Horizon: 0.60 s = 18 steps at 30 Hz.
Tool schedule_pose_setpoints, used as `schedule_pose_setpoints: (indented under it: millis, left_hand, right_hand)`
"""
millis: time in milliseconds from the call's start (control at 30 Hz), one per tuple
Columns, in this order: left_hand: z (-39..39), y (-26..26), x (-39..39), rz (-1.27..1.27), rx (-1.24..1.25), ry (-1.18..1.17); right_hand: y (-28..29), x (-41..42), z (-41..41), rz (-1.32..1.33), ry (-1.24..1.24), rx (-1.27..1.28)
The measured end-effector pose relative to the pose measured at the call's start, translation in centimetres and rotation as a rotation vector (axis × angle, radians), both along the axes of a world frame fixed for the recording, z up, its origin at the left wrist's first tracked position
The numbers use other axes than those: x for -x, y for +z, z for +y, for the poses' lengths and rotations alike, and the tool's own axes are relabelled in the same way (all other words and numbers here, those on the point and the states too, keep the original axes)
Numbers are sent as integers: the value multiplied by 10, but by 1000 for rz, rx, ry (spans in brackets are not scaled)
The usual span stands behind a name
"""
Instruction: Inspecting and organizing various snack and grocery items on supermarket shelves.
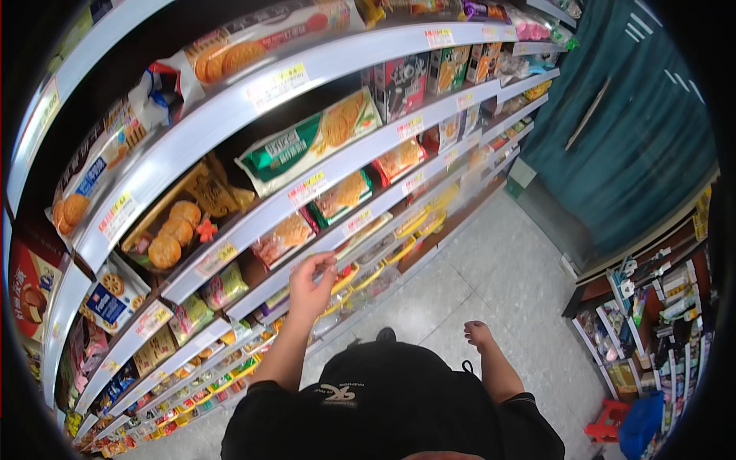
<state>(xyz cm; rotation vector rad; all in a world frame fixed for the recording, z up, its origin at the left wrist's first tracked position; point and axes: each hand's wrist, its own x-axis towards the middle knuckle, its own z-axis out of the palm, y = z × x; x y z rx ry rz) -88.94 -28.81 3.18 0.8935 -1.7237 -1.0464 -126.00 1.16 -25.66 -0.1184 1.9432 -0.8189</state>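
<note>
My left hand point(312, 283) is raised before the lower snack shelves, its fingers curled with nothing seen in them. Close by it lies a clear-fronted pack of crackers point(286, 237), and further along the same shelf are a green-edged pack point(344, 197) and a red-edged pack point(399, 160). One shelf higher lie a green and white biscuit packet point(310, 141) and a brown tray pack of round pastries point(172, 230). My right hand point(477, 334) hangs low over the tiled floor, fingers loosely bent, touching no goods; its palm is not clearly seen.
Long curved-looking shelves with price-tag rails point(310, 187) run along my left. A dark green curtain point(621, 115) hangs at the far right. Stocked shelves point(644, 322), a red plastic stool point(608, 421) and a blue object point(639, 424) stand at the right. Grey tiles point(489, 259) cover the floor.
</note>
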Motion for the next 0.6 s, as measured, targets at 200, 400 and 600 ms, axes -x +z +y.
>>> schedule_pose_setpoints:
  millis: [200,400,600]
  left_hand:
    - [-12,-7,15,94,-14,-15]
    - [-10,-23,20,38,-80,-96]
    - [8,-49,13,11,-115,-150]
  right_hand:
    - [30,-13,-96,88,342,146]
    - [79,27,-171,474,501,406]
    - [321,40,-268,814,570,757]
